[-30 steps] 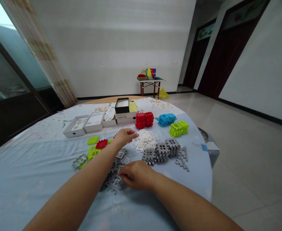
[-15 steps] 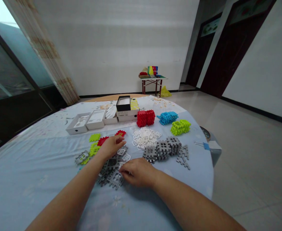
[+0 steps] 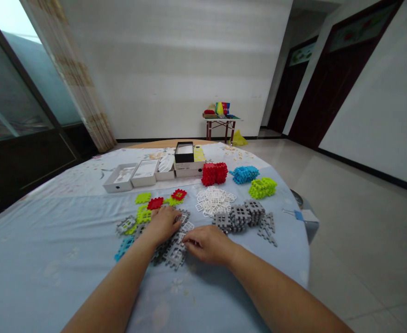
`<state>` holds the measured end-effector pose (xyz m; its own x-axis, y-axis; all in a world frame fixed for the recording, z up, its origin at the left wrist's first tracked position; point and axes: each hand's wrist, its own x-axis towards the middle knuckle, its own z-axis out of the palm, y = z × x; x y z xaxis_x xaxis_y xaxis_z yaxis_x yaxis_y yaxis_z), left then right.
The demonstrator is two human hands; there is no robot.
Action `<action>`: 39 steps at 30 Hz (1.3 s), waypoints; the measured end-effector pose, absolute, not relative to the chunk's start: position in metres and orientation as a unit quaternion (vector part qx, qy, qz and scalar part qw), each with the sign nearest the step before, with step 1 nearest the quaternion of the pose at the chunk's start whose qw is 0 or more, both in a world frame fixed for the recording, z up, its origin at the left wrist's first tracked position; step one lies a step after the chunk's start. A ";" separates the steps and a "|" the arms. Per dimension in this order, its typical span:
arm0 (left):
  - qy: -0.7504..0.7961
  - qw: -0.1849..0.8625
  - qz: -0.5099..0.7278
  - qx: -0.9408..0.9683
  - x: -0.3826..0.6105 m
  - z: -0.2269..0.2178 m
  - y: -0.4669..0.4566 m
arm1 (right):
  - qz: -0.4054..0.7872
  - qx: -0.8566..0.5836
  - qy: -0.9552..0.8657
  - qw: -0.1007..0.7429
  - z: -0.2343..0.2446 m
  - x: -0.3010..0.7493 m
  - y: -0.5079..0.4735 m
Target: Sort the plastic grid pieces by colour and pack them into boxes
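Note:
A mixed pile of grey interlocking plastic tiles (image 3: 174, 257) lies in front of me. My left hand (image 3: 164, 224) rests low over its far side, fingers bent loosely and apart, fingertips partly hidden. At the pile's right edge my right hand (image 3: 207, 243) pinches with thumb and forefinger at a small white window frame (image 3: 180, 237). Another white frame (image 3: 188, 226) lies on the tiles between the hands. Beyond my left hand are red tiles (image 3: 155, 203) and lime-green tiles (image 3: 143, 198). Blue tiles (image 3: 123, 248) lie left of my forearm.
Sorted groups stand to the right: white frames (image 3: 214, 200), grey stacks (image 3: 240, 217), red stack (image 3: 214, 174), blue stack (image 3: 244, 174), green stack (image 3: 262, 188). Grey triangular tiles (image 3: 267, 229) lie near the right table edge. Open white boxes (image 3: 120, 177) line the back.
My left hand has moved nearer to me and down onto the grey pile. The right hand stays at the pile's right edge. The view has shifted slightly, uncovering the blue tiles.

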<state>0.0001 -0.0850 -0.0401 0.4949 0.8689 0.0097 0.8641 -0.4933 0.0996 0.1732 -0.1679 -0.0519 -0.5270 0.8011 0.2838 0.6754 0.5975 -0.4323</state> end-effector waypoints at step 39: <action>0.543 0.049 -0.003 0.838 0.004 -0.040 -0.066 | 0.141 -0.394 -0.877 0.237 -0.061 0.169 -0.163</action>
<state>0.0043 -0.0659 -0.0399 0.4108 0.9099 -0.0578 0.9105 -0.4061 0.0784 0.1692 -0.1631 -0.0612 -0.5777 0.7573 0.3046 0.6235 0.6503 -0.4341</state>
